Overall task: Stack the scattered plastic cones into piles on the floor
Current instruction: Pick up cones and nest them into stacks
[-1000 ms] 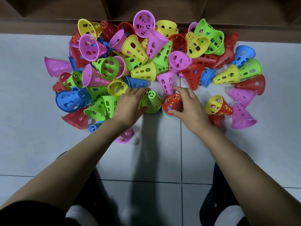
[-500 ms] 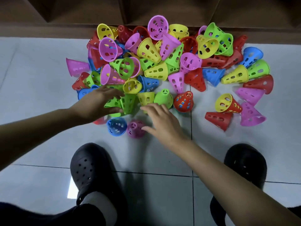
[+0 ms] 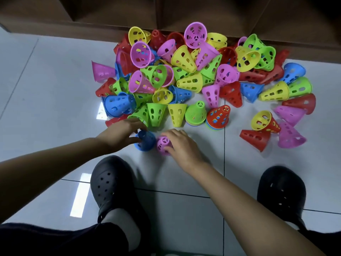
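**Both hands down on two small cones at the near edge of the heap**

The person is bent low over the pale tiled floor (image 3: 55, 93), both bare arms reaching forward. The left hand (image 3: 121, 134) has its fingers and thumb curled round a blue cone (image 3: 146, 141) resting on the tile. The hand hides part of it, so I can't make out exactly how it lies. Just beside it sits a pink cone (image 3: 162, 144), its narrow spoked top up and leaning a little towards the blue one. The right hand (image 3: 181, 145) grips it, thumb on the near side and fingers over the far side. Whether the two cones touch, I can't tell.

Beyond the hands, the heap of cones (image 3: 186, 58) is a jumble of pink, yellow, green, red and blue, piled against the wooden furniture base (image 3: 110, 19). At its near edge two piles stand upright with their narrow ends up. One is a green stack (image 3: 196, 113). Just beside it is a red stack (image 3: 217, 118), with other colours peeking out at the bottom rims. To the left of these lie a yellow cone (image 3: 177, 114) and a green cone (image 3: 156, 115), their narrow ends pointing towards the person.

Off to the right, a few strays lie apart from the heap, among them a red cone (image 3: 255, 137) on its side.

A black clog (image 3: 112, 183) is planted under the left arm, and another clog (image 3: 282, 189) sits well out to the right.
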